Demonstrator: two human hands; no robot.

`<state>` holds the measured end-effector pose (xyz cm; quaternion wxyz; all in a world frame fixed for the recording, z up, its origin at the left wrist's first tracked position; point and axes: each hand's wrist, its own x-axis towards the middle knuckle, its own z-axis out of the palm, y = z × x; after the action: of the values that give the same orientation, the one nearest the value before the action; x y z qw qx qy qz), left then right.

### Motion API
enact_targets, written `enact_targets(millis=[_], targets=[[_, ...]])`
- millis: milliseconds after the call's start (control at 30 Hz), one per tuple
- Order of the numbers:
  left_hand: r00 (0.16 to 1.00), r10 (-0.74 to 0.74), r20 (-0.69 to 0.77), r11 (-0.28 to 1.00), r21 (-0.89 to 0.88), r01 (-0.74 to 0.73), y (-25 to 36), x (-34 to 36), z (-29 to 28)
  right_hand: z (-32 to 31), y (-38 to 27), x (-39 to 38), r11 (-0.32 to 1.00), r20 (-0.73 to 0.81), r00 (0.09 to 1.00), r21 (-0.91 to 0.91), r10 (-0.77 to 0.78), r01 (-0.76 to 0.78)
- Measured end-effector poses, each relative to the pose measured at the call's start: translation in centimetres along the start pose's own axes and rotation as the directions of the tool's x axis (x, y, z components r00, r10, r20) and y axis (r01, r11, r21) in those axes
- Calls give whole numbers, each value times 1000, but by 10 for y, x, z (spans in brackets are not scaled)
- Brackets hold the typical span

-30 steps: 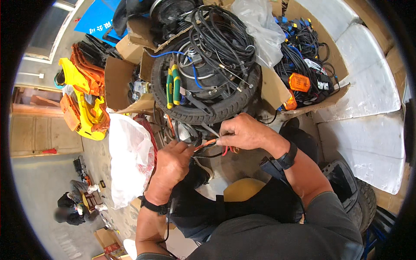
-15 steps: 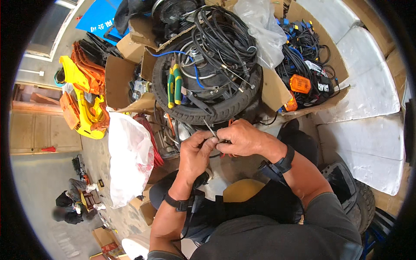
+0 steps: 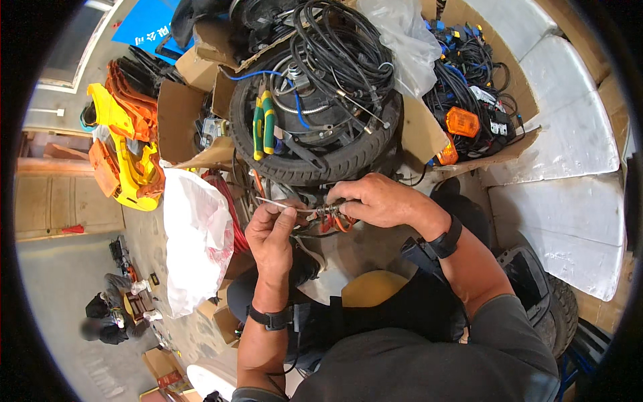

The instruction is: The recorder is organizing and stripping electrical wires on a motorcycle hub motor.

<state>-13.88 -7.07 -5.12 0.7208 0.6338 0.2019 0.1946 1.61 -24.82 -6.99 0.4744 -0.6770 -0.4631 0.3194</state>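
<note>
My left hand pinches a thin pale strip, probably plastic or wire, whose free end points up and to the left. My right hand is closed on a bundle of thin orange and dark cables where the strip meets it; its fingertips are partly hidden. Just beyond both hands lies a black wheel with coiled black cables on it, along with green-and-yellow handled pliers and a blue wire.
A cardboard box of cables and orange lights stands right, beside white foam blocks. A white plastic bag and yellow-orange body panels are on the left. Another person sits at the far lower left.
My hands met over the orange cable half a second ago; since then my left hand has drawn left and down with the pale strip, which has turned from steep to nearly level.
</note>
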Motion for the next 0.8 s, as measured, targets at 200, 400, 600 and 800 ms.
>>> enact_targets(millis=[200,400,600,800], targets=[[999,28,-17,1000,-9,-28,9,-2,-1,3,1,1,999,45,999,48,-28,26],[995,85,-55,992,98,-80,19,4,-6,4,1,1,999,37,999,30,-17,16],[995,60,-81,998,12,-59,19,7,-13,0,-1,1,974,97,990,192,106,-123],[1000,14,7,998,57,-15,20,1,-3,10,6,3,886,105,983,425,152,-182]])
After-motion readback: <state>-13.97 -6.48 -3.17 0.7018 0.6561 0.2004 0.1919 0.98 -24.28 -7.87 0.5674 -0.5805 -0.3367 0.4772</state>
